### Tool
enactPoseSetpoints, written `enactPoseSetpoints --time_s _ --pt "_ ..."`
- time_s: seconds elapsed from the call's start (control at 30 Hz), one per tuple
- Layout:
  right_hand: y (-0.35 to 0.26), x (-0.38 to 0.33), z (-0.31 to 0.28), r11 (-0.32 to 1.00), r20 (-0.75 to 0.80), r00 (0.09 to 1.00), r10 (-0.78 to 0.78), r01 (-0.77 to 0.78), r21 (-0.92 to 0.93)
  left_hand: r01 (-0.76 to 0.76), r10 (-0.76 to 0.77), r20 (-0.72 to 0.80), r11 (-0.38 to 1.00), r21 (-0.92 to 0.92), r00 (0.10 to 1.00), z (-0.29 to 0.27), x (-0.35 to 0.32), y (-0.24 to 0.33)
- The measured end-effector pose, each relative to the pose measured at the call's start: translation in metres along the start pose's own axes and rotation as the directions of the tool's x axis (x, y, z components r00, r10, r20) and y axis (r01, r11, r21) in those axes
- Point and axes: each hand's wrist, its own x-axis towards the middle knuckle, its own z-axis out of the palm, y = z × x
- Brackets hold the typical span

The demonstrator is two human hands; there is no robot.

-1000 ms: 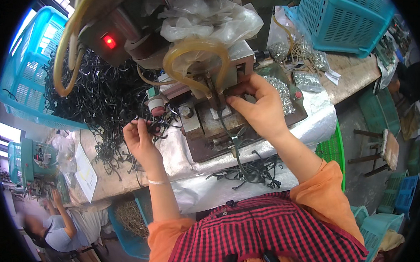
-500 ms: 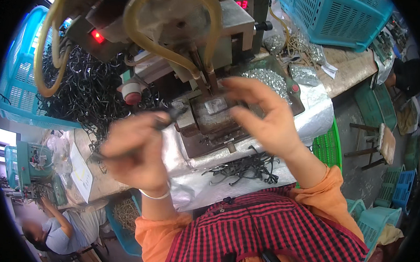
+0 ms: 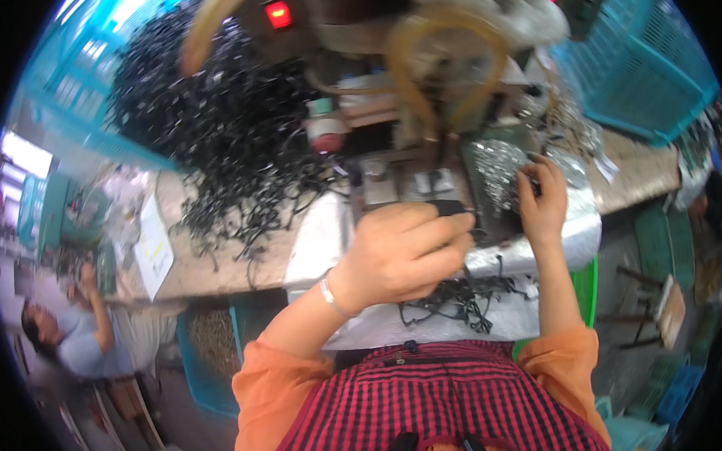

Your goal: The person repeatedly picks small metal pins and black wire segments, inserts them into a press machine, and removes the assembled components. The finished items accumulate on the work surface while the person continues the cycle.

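My left hand (image 3: 408,248) is closed in front of the machine's work block, its fingers curled around a thin black piece (image 3: 477,229) that shows only in part at the fingertips. Just beyond those fingers lies a small silver plate (image 3: 434,180) on the block, under the machine's tip. Off to the right, my right hand (image 3: 546,203) reaches the edge of a heap of small shiny metal parts (image 3: 496,168) on a tray. Its fingers are bent together; what they pinch, if anything, is too small to make out.
A large heap of black curved pieces (image 3: 212,130) fills the left, beside a blue basket (image 3: 67,120). More black pieces (image 3: 454,302) lie near my apron. A red-and-white button (image 3: 326,131) sits left of the block. Another blue basket (image 3: 637,76) stands far right. A person (image 3: 78,334) works at left.
My left hand has moved right, to the front of the work block. My right hand has left the block for the metal parts, its fingers now bent. The whole view has shifted.
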Motion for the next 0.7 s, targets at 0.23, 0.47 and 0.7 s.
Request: enactPoseSetpoints --time_s 0.23,0.47,0.7 --pt "-0.008 0.0 0.007 0.951 0.08 0.982 -0.172 0.187 -0.245 0.062 -0.06 -0.053 0.997 0.037 0.997 0.007 -0.011 0.007" --pt "-0.008 -0.001 0.0 0.998 -0.053 0.996 -0.066 0.065 -0.008 0.511 -0.214 -0.615 0.78 0.36 0.759 -0.048 -0.058 0.024" --pt "-0.025 0.01 0.008 0.99 -0.094 0.995 -0.032 0.044 0.131 0.595 -0.482 -0.396 0.386 0.705 0.782 -0.116 -0.101 -0.082"
